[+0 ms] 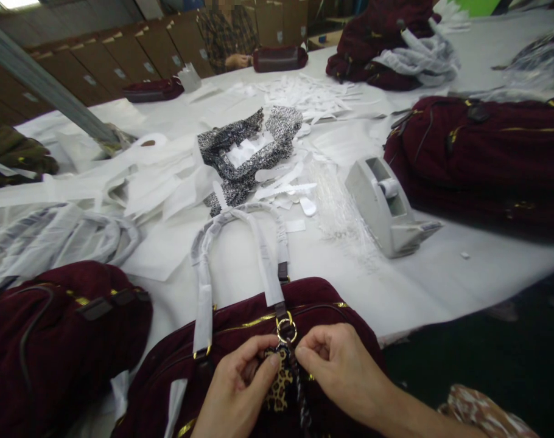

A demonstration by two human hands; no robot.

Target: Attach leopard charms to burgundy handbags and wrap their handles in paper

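A maroon handbag with gold zippers lies in front of me, its handles wrapped in white paper. From a gold ring at the base of one handle hang a leopard-print charm and a dark braided cord. My left hand pinches the top of the charm just under the ring, thumb against forefinger. On the other side, my right hand is closed at the top of the braided cord, its fingertips beside the ring. Part of the bag's front is hidden behind my hands.
A grey tape dispenser stands right of the handles. Beyond lie a patterned cloth and white paper strips. More maroon bags sit right and left. A person in a plaid shirt works across the table.
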